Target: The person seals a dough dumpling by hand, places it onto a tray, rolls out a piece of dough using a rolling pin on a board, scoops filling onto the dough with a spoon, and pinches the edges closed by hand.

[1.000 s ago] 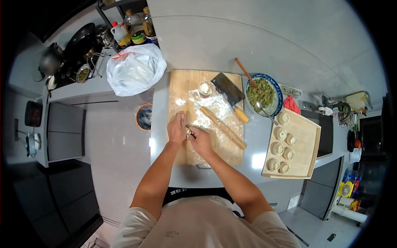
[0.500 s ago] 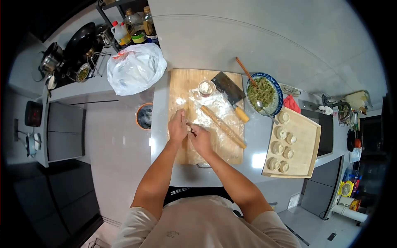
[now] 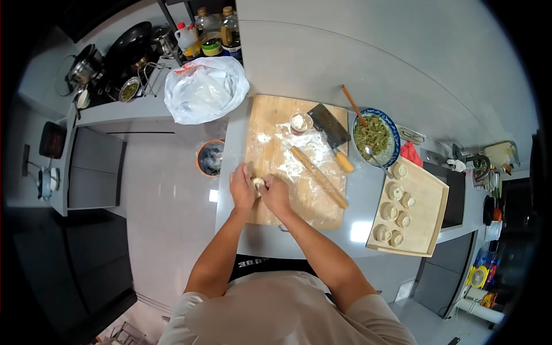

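A small, pale, rounded dumpling (image 3: 257, 183) is pinched between my two hands, over the left part of the floured wooden board (image 3: 264, 109). My left hand (image 3: 242, 188) curls around its left side, while my right hand (image 3: 275, 194) presses on it from the right with closed fingers. Most of the dumpling is hidden by the fingers. Right of my hands, a rolling pin (image 3: 319, 177) lies slantwise on the board. Farther back are a small bowl of flour (image 3: 300, 122) and a cleaver (image 3: 329, 125) with a yellow handle.
A patterned bowl (image 3: 395, 135) of green filling, with chopsticks and a spoon, stands at the back right. Several shaped dumplings sit on a wooden tray (image 3: 422, 215) at the right. A white plastic bag (image 3: 207, 89) is at the back left; an orange-rimmed bucket (image 3: 200, 164) sits below the counter.
The view has shifted, so the board and counter appear farther right. My hands have opened slightly around the dumpling, showing more of its pale dough.
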{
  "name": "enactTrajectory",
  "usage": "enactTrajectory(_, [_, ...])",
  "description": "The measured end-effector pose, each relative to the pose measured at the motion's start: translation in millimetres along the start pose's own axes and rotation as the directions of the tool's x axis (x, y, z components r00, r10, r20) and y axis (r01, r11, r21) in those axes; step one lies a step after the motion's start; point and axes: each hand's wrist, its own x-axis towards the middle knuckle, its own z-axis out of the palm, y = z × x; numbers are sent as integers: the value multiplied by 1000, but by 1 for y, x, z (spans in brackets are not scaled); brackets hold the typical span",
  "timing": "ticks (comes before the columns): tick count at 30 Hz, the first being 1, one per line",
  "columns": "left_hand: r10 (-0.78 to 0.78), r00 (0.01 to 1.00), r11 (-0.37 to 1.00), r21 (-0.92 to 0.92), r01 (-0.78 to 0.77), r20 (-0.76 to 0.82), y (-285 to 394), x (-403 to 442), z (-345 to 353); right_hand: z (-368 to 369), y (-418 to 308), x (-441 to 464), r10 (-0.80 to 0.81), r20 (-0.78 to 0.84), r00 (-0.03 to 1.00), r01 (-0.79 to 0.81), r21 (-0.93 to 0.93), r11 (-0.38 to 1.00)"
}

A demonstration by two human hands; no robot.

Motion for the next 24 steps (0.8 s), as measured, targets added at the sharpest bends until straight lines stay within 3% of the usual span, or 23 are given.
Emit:
enactTrajectory(2, [153, 980, 984, 109, -139, -128, -4, 21, 8, -4, -13, 21, -31, 35, 999, 33, -48, 998])
enactTrajectory(3, [147, 980, 985, 112, -133, -132, -4, 24, 7, -4, -13, 26, -67, 58, 996, 72, -93, 993])
enactTrajectory(4, [-150, 988, 940, -316, 129, -46, -3, 28, 6, -8, -12, 27, -212, 61, 975, 218, -123, 968])
enactTrajectory(5, [-373, 915, 659, -651, 378, 153, -2, 30, 4, -11, -11, 24, -218, 66, 974, 225, -124, 966])
enactTrajectory(6, [-428, 891, 571, -718, 397, 153, -1, 26, -1, -14, -9, 13, -364, 98, 926, 372, -71, 926])
enactTrajectory(7, [-436, 888, 567, -720, 399, 149, 3, 16, -6, -19, -10, -1, -500, 124, 857, 505, -14, 863])
enactTrajectory(9, [-309, 948, 831, -466, 305, 70, 11, 0, -12, -23, -8, -21, -454, 218, 864, 455, 48, 889])
enactTrajectory(11, [-256, 967, 890, -391, 235, -2, 7, -2, -9, -17, -3, -27, -231, 135, 964, 185, 284, 941])
enactTrajectory(12, [-214, 976, 926, -322, 195, -24, 3, 1, -6, -17, 1, -24, -114, 206, 972, 77, 178, 981])
enactTrajectory(13, [-172, 984, 956, -248, 157, -39, -1, 2, -3, -10, 4, -18, -112, 212, 971, 75, 178, 981])
enactTrajectory(15, [-137, 985, 973, -198, 115, -102, 0, 22, 3, 5, 9, 5, -202, 141, 969, 222, -150, 963])
enactTrajectory(17, [-216, 976, 971, -113, 211, -37, 8, 44, -1, 11, 4, 24, -162, 163, 973, 185, -132, 974])
enactTrajectory(18, [-260, 965, 927, -286, 242, -27, 7, 48, 2, 10, -2, 33, -138, 178, 974, 161, -118, 980])
enactTrajectory(19, [-250, 968, 929, -290, 231, -29, 6, 49, 2, 6, -6, 31, -146, 169, 975, 167, -119, 979])
enactTrajectory(21, [-400, 905, 693, -597, 403, 147, 0, 42, 0, -5, -13, 14, -417, 36, 908, 416, -194, 889])
enactTrajectory(22, [-277, 960, 830, -491, 265, 49, 1, 31, 2, -7, -13, 5, -416, 39, 908, 415, -196, 888])
enactTrajectory(23, [-284, 958, 827, -493, 271, 50, -2, 24, 0, -9, -12, -4, -334, 60, 941, 335, -14, 942])
enactTrajectory(24, [-162, 987, 929, -336, 157, 13, -2, 20, -3, -11, -12, -8, -251, 95, 963, 234, 163, 958])
